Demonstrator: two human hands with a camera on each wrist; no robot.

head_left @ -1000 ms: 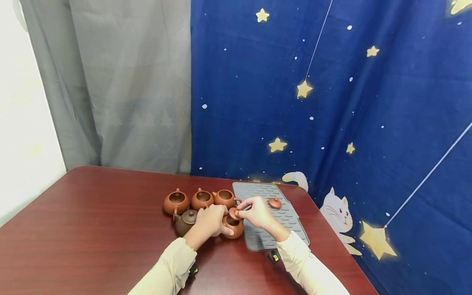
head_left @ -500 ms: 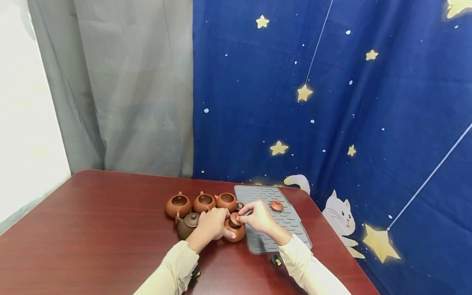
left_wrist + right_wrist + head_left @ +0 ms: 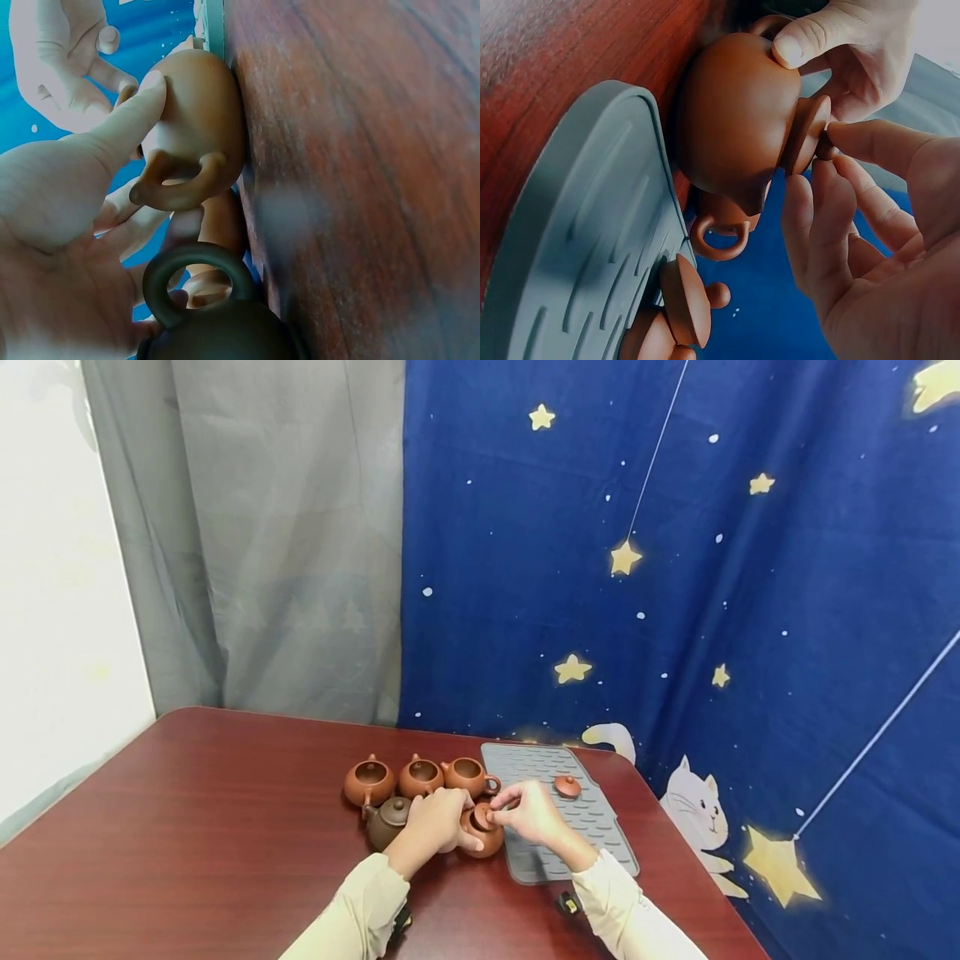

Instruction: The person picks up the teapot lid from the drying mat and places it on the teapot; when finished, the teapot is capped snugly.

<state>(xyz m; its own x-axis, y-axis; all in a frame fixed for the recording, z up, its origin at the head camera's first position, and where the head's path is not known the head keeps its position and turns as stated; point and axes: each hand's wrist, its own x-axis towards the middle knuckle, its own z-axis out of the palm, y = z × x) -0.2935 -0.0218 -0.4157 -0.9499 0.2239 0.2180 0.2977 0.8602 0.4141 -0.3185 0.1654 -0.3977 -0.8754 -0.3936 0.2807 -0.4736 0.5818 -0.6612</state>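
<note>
A reddish-brown clay teapot (image 3: 483,845) stands on the table at the mat's left edge. My left hand (image 3: 438,818) steadies it, thumb (image 3: 142,105) pressed on its upper side close to the handle (image 3: 180,184). Between thumb and fingers my right hand (image 3: 532,814) pinches the knob of a matching lid (image 3: 808,135). The lid sits right at the teapot's mouth, slightly tilted, its rim overlapping the opening. By my left hand is a dark brown teapot (image 3: 388,823) wearing its own lid. Part of it is hidden behind that hand.
Three reddish teapots without lids, the left (image 3: 369,793), middle (image 3: 421,774) and right one (image 3: 463,777), stand in a row behind. A grey ridged mat (image 3: 592,827) lies to the right, bearing a loose lid (image 3: 567,787); the right wrist view shows another lid (image 3: 646,337) beside it.
My right hand has brought the lid down from a steep tilt over the mouth to lie flatter on the opening. My left hand stays on the teapot. The head view has shifted slightly.
</note>
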